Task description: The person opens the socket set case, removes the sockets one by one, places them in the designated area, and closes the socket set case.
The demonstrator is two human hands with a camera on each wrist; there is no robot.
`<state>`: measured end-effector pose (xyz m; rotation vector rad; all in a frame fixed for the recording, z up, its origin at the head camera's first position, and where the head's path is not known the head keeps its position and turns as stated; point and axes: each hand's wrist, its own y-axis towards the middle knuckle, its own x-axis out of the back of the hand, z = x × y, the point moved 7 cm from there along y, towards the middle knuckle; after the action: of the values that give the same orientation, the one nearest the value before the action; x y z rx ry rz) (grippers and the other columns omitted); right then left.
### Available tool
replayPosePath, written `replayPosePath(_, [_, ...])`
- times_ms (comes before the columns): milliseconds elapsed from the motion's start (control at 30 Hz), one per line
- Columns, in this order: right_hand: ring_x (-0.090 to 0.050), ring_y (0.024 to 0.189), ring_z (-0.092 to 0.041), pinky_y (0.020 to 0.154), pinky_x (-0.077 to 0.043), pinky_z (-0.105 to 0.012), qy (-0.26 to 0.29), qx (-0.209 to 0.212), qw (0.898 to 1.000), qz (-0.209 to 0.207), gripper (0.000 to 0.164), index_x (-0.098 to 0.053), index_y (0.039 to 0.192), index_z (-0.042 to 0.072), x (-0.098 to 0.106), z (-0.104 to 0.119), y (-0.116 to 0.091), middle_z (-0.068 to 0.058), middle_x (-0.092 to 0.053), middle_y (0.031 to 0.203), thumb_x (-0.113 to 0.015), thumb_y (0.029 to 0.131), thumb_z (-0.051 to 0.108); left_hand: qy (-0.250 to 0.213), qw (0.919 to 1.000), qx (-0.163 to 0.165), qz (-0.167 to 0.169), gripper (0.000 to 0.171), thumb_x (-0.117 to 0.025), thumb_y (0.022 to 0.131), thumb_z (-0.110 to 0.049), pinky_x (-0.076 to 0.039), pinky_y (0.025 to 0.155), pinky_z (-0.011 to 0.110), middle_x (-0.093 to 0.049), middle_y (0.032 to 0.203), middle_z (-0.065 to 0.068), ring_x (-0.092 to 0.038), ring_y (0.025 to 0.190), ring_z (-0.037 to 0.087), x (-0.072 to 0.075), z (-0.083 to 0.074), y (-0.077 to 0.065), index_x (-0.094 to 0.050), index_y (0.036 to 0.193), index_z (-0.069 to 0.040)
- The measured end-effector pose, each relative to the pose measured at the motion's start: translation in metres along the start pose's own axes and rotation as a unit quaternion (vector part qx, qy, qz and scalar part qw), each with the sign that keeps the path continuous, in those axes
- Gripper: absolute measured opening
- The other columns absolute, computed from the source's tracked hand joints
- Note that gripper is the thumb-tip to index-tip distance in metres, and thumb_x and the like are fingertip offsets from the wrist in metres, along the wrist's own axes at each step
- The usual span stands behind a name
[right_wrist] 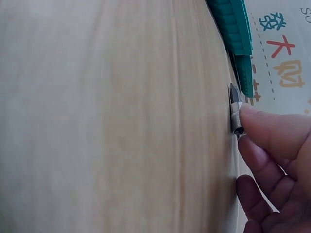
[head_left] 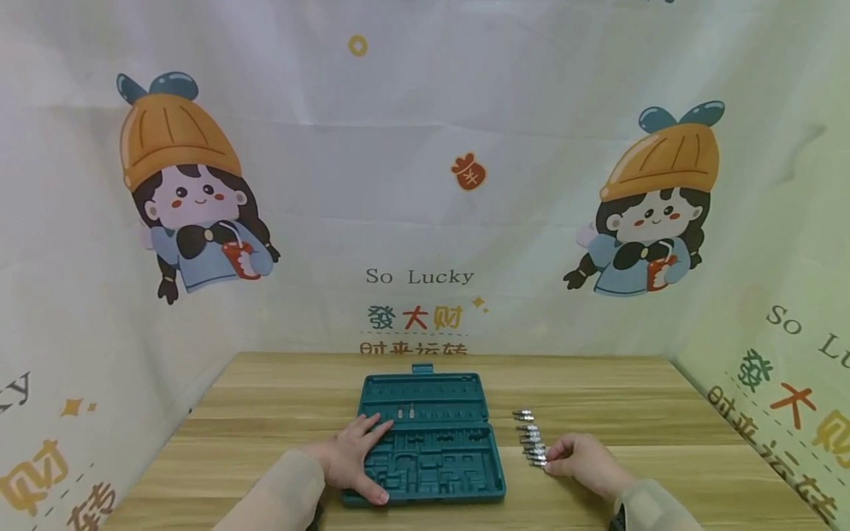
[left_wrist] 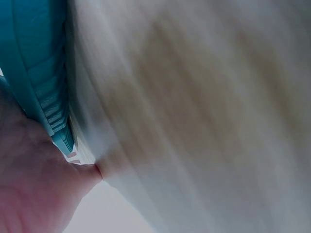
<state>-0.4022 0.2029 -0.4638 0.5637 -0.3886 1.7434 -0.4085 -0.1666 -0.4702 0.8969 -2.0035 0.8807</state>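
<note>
A teal plastic tool case (head_left: 498, 472) lies opened out on the table, its lid on the far side. Two small bits (head_left: 411, 411) stand in the lid's slots. My left hand (head_left: 348, 453) rests spread on the case's left side, fingers straight and thumb at the front edge. Right of the case, several silver bit sockets (head_left: 529, 436) lie in a column. At its near end my right hand (head_left: 586, 463) pinches a bit socket (right_wrist: 236, 116) between thumb and forefinger, low at the table. In the left wrist view, the palm (left_wrist: 34, 184) sits against the case's side wall (left_wrist: 39, 73).
The case's near half has moulded compartments, and its latch (head_left: 422, 368) points to the back. Wood-grain tabletop (head_left: 631, 413) surrounds it. A printed cloth backdrop (head_left: 531, 317) rises behind the table and along both sides.
</note>
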Motion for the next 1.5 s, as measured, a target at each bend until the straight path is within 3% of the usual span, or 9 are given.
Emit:
replayPosePath(233, [-0.054, 0.078, -0.017, 0.067, -0.044, -0.029, 0.016, -0.015, 1.000, 0.012, 0.017, -0.065, 0.090, -0.004, 0.005, 0.006, 0.001, -0.004, -0.062, 0.085, -0.075, 0.080, 0.007, 0.018, 0.9998, 0.003, -0.003, 0.112, -0.072, 0.067, -0.071, -0.020, 0.105, 0.066, -0.013, 0.159, 0.009, -0.006, 0.145, 0.038, -0.004, 0.008, 0.008, -0.019, 0.155, -0.026])
replayPosePath(433, [-0.057, 0.084, -0.017, 0.075, -0.048, -0.038, 0.012, -0.018, 0.999, 0.028, 0.019, -0.066, 0.097, -0.002, -0.001, 0.031, 0.020, -0.004, -0.064, 0.091, -0.070, 0.088, 0.014, 0.027, 0.9996, 0.006, -0.004, 0.113, -0.072, 0.067, -0.071, -0.020, 0.106, 0.066, -0.013, 0.159, 0.009, -0.006, 0.145, 0.038, -0.004, 0.009, 0.007, -0.018, 0.155, -0.025])
replayPosePath(633, [-0.061, 0.088, -0.018, 0.079, -0.050, -0.044, 0.020, -0.014, 0.999, 0.044, 0.020, -0.067, 0.102, 0.000, -0.029, 0.064, 0.042, -0.005, -0.065, 0.095, -0.068, 0.091, 0.016, 0.017, 0.9999, 0.003, 0.000, 0.112, -0.072, 0.068, -0.070, -0.020, 0.106, 0.066, -0.014, 0.159, 0.010, -0.007, 0.145, 0.038, -0.001, 0.005, 0.005, -0.020, 0.155, -0.024])
replayPosePath(933, [-0.059, 0.093, -0.020, 0.085, -0.047, -0.047, 0.041, 0.016, 0.999, 0.032, 0.017, -0.068, 0.099, 0.004, -0.078, 0.104, 0.083, -0.004, -0.064, 0.099, -0.068, 0.091, 0.019, 0.017, 0.9998, 0.000, -0.004, 0.109, -0.073, 0.069, -0.068, -0.023, 0.104, 0.066, -0.017, 0.158, 0.011, -0.010, 0.144, 0.039, -0.001, 0.007, 0.007, -0.023, 0.154, -0.024])
replayPosePath(1200, [-0.056, 0.105, -0.031, 0.089, -0.045, -0.051, 0.109, -0.002, 0.994, 0.008, 0.019, -0.070, 0.101, 0.001, -0.122, 0.114, 0.115, -0.010, -0.062, 0.110, -0.069, 0.090, 0.018, 0.024, 0.9995, 0.020, -0.003, 0.110, -0.071, 0.067, -0.072, -0.022, 0.104, 0.067, -0.017, 0.158, 0.008, -0.010, 0.144, 0.038, -0.004, 0.011, 0.006, -0.023, 0.154, -0.026])
replayPosePath(1367, [-0.058, 0.100, -0.028, 0.088, -0.045, -0.051, 0.105, -0.022, 0.994, -0.013, 0.017, -0.071, 0.099, 0.004, -0.139, 0.109, 0.124, -0.008, -0.064, 0.105, -0.070, 0.089, 0.019, 0.023, 0.9996, 0.013, 0.006, 0.108, -0.071, 0.069, -0.069, -0.023, 0.104, 0.066, -0.017, 0.158, 0.010, -0.010, 0.144, 0.039, -0.002, 0.004, 0.003, -0.022, 0.154, -0.024])
replayPosePath(1500, [-0.058, 0.100, -0.030, 0.104, -0.023, -0.062, 0.050, -0.036, 0.998, -0.033, 0.012, -0.074, 0.092, 0.009, -0.141, 0.106, 0.127, -0.004, -0.067, 0.097, -0.073, 0.087, 0.020, 0.020, 0.9997, 0.010, 0.005, 0.108, -0.072, 0.070, -0.068, -0.023, 0.105, 0.065, -0.017, 0.158, 0.010, -0.010, 0.144, 0.039, 0.000, 0.002, 0.003, -0.022, 0.154, -0.023])
